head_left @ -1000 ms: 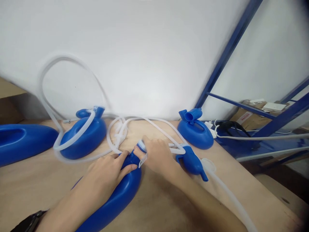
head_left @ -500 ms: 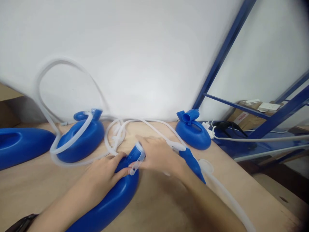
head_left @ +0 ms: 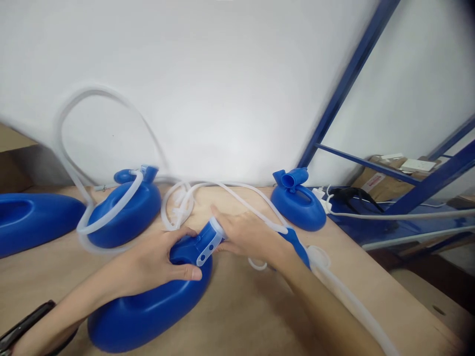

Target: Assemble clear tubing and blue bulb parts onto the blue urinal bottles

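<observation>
Blue bottle (head_left: 148, 316): glossy, rounded, angled neck, translucent perforated strap (head_left: 207, 251).

The blue container (head_left: 156, 311) beneath the left hand (head_left: 156, 262) looks like smooth, glossy plastic; the strap (head_left: 207, 251) beside the right hand (head_left: 247, 237) is translucent, paler plastic. Beyond both hands, the looped tube (head_left: 107, 217) appears smooth, milky plastic. The tabletop (head_left: 237, 306) under them looks like matt, light wood.

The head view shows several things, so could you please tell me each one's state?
Front bottle: gripped
White cap: over its mouth
Left hand: closed around its neck
Right hand: fingers against the cap
Back right bottle: spout uncovered
Back left bottle: hose attached
Left hose: looped upward
</observation>
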The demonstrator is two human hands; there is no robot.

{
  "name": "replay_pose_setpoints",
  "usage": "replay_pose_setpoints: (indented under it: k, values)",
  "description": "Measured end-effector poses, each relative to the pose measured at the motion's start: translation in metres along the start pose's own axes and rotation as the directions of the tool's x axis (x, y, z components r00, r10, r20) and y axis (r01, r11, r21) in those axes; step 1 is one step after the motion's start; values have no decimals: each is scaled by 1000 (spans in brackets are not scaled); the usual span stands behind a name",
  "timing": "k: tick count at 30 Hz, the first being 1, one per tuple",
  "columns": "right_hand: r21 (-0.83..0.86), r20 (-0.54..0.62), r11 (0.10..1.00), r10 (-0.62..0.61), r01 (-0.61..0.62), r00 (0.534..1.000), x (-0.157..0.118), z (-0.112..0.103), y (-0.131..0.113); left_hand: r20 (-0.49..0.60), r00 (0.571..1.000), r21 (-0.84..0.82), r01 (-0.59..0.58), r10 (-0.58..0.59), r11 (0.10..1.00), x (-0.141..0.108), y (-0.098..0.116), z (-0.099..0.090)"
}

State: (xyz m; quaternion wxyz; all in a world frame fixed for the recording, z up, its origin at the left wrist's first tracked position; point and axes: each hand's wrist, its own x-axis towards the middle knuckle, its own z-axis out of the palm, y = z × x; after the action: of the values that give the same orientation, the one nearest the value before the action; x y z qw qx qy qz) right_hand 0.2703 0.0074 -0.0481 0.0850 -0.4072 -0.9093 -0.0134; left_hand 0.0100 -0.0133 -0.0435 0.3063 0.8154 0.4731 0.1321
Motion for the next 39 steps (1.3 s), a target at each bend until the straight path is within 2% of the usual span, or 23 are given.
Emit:
replay_pose_setpoints:
  k: [5,10,16,19,25,32,39]
  values:
    - [45,32,999,10,-12,999,-1,-11,-7,-59,998,44,19,-16,999,0,4,2]
    - [104,2,993,64,-64,998,-3,-25,-17,-72,997,143,-4,14,990,1,1,4]
    - [-24,-61,984,175,-177,983,6,-17,-32,-103,993,158,-45,62,986,4,4,2]
    - [-34,-73,974,222,-225,972,11,-13,-37,-104,991,163,-62,79,985,4,6,2]
    - [57,-58,956,292,-289,955,9,-19,-43,-125,992,185,41,-18,982,4,5,7]
    - [199,-60,928,334,-316,941,9,-21,-46,-163,984,266,119,-77,957,4,11,9]
    - [148,-69,930,349,-336,935,12,-21,-49,-142,980,388,186,-141,903,6,19,7]
